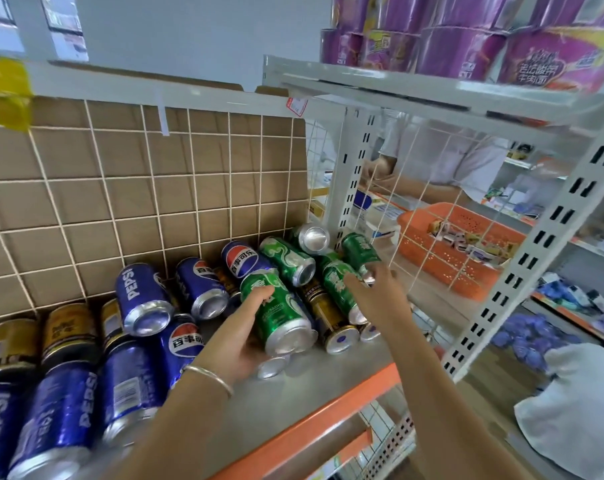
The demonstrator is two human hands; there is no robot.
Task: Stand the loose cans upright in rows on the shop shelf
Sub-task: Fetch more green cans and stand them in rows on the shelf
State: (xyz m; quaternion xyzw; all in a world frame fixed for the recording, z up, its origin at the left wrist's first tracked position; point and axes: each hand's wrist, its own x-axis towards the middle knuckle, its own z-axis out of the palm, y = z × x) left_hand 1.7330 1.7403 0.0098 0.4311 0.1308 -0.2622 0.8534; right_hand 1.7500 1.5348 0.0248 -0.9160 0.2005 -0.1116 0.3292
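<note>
Cans lie jumbled on the shelf (293, 386), most on their sides: blue cola cans (144, 299) and gold cans (68, 327) to the left, green ones heaped at the right end against the wire grid (120, 188). Our left hand (238, 337) cradles a green can (283, 317) from below and behind, fingers (259, 296) curled around its body, its base tilted toward us; we judge that this grip is meant to swing it upright. Our right hand (376, 292) reaches deeper into the heap, and its fingertips close on the end of a second green can (359, 252) propped near the shelf post (342, 188). Taking one can in each hand would let us clear the heap faster. None of the green cans stands in a row yet. Bare shelf in front of the heap offers room to set them down.
</note>
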